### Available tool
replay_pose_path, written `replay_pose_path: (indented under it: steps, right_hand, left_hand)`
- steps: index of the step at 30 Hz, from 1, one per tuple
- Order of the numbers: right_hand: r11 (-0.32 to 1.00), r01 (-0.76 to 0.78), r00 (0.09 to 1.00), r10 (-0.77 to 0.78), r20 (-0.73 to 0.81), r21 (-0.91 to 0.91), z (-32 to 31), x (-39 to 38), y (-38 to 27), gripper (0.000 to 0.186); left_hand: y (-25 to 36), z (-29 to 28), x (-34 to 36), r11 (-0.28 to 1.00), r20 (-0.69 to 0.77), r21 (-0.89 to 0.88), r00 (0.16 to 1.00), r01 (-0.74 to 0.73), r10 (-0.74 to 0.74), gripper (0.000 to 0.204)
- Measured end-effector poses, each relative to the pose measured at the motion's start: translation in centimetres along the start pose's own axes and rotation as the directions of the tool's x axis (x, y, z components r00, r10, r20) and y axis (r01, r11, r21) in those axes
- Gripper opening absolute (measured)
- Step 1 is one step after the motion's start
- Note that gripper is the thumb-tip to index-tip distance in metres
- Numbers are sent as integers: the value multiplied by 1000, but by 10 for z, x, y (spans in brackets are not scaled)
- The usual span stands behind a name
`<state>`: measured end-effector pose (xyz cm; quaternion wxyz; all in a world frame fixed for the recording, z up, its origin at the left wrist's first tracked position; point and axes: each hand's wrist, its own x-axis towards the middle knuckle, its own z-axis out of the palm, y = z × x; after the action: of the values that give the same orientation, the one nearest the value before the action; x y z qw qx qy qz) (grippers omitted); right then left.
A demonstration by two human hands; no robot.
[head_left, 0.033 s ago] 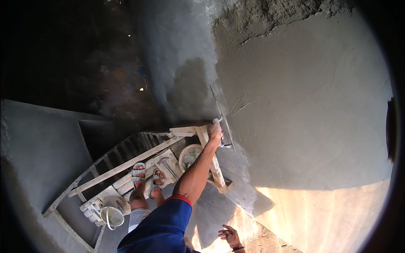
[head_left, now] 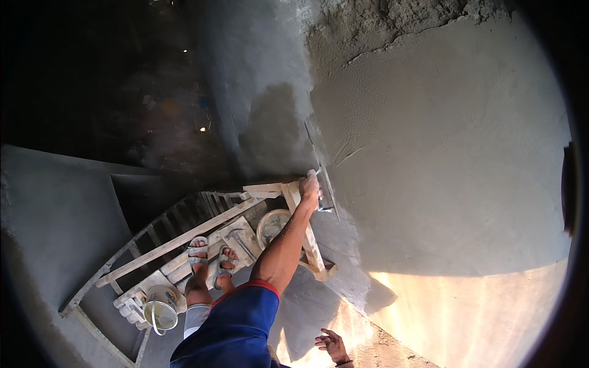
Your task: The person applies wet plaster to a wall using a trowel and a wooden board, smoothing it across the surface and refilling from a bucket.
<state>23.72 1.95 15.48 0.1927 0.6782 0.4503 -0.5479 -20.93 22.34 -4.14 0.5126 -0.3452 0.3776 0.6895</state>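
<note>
My left hand [head_left: 311, 189] is closed around the handle of a long plastering trowel [head_left: 328, 187], its arm stretched up from the blue sleeve. The blade shows almost edge-on and lies along the corner edge of a grey plastered wall [head_left: 442, 165]. To the left of that edge, a darker damp patch [head_left: 270, 132] marks the adjoining face. Low in the picture, my right hand [head_left: 333, 346] hangs free with loosely bent fingers apart, holding nothing.
My sandalled feet stand on a plank scaffold [head_left: 178, 270] with wooden rails [head_left: 178, 242]. A white bucket [head_left: 161, 314], a hammer [head_left: 241, 240] and a round mortar basin [head_left: 267, 228] crowd it. Rough mortar [head_left: 380, 30] covers the wall's top. A ladder-like frame [head_left: 138, 248] stands beyond.
</note>
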Motion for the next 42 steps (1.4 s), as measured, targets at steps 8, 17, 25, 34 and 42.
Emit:
replay_pose_path:
  steps: [8, 17, 25, 34, 42]
  right_hand:
    - [984, -88, 994, 77, 72, 154, -31, -2, 109, 52]
    - [996, 52, 998, -54, 27, 71, -19, 2, 19, 42]
    - [981, 96, 992, -108, 63, 170, -10, 13, 34, 51]
    - [813, -240, 965, 139, 222, 530, -47, 45, 192, 48]
    - [906, 15, 986, -83, 142, 423, -47, 60, 169, 57]
  left_hand:
    - [-20, 80, -86, 577, 119, 514, 719, -635, 685, 36]
    - [-56, 90, -295, 664, 700, 231, 595, -711, 394, 23]
    - [54, 15, 10, 989, 55, -131, 996, -66, 74, 37]
    - [147, 129, -75, 964, 195, 56, 950, -260, 245, 33]
    - [164, 226, -266, 276, 368, 390, 423, -878, 828, 41]
